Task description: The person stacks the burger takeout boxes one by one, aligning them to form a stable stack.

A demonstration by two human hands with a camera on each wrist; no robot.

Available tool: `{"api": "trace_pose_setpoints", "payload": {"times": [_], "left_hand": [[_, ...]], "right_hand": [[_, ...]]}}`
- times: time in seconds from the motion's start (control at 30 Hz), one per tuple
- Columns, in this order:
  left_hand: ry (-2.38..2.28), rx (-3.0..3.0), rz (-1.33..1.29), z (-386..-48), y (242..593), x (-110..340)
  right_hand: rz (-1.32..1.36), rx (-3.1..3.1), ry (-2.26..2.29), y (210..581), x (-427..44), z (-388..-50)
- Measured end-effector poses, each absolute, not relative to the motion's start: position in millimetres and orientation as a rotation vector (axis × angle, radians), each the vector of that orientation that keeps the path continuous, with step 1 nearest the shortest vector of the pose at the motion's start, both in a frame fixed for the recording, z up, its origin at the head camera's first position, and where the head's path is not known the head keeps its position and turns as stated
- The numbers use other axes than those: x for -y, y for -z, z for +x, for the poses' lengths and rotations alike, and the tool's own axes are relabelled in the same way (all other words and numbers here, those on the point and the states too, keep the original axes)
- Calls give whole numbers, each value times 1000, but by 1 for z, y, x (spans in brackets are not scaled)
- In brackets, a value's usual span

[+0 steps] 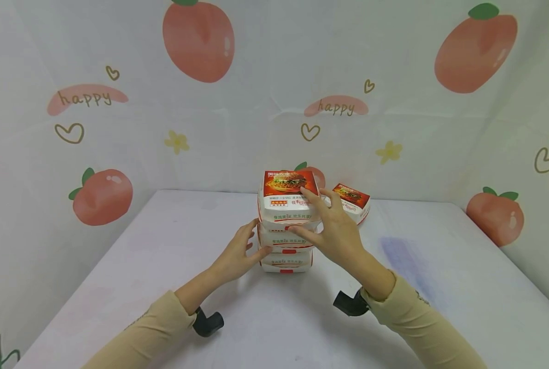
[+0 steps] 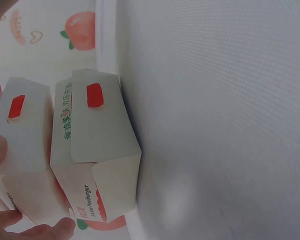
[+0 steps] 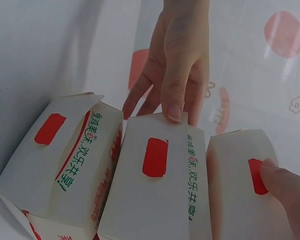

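Head: hands (image 1: 340,233) on stacked boxes (image 1: 287,239)

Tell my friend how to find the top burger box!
On the white table stands a stack of three boxes. The right hand holds the top box. In the head view, it alone in that stack shows a burger picture.

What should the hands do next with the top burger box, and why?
Probably settle the top box gently on the middle box before letting go: the right hand grips it, while the left hand touches the middle box and could steady it.
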State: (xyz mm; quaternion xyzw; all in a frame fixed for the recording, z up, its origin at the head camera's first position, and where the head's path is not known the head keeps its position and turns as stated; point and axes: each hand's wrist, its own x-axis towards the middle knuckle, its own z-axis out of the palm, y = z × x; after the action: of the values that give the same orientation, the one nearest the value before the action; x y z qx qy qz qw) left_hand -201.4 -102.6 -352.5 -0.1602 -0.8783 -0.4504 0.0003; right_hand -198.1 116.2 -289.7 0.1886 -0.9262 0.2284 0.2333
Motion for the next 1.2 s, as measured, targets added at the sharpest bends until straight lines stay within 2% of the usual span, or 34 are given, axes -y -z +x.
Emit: {"api": "trace_pose_setpoints", "payload": {"times": [0.57, 0.87, 1.2], "left_hand": [[1433, 2776, -487, -201, 349, 105], [1471, 2730, -499, -201, 332, 110], [1443, 2606, -580, -201, 314, 108]], "right_hand": [[523, 2558, -656, 287, -122, -196], [500, 2566, -676, 283, -129, -194], [437, 2489, -841, 279, -158, -200]]}}
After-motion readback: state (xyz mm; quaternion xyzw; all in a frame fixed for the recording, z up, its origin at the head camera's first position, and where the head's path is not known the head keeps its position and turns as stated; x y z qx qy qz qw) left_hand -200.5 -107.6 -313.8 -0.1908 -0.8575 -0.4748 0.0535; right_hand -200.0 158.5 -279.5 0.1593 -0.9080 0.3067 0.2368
